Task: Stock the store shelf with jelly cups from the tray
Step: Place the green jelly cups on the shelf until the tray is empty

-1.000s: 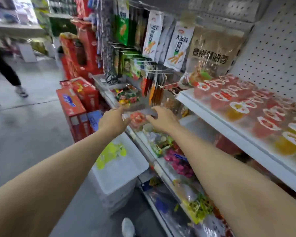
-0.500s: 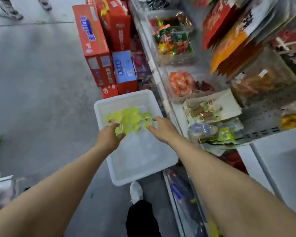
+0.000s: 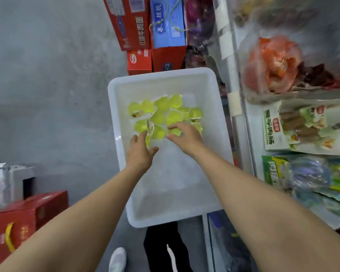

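A white plastic tray stands on the floor beside the store shelf. Several yellow-green jelly cups lie heaped in its far half. My left hand reaches into the tray, its straight fingers touching a cup at the near left of the heap with the thumb spread. My right hand is over the near right of the heap, fingers and thumb curled round a jelly cup.
Red and blue cartons stand on the floor beyond the tray. A red box sits at lower left. Bagged snacks and packets fill the shelf on the right. My leg and shoe are below the tray.
The view swung down from the shelf to the tray. Both hands moved from shelf height into the tray and now rest on the jelly cups.
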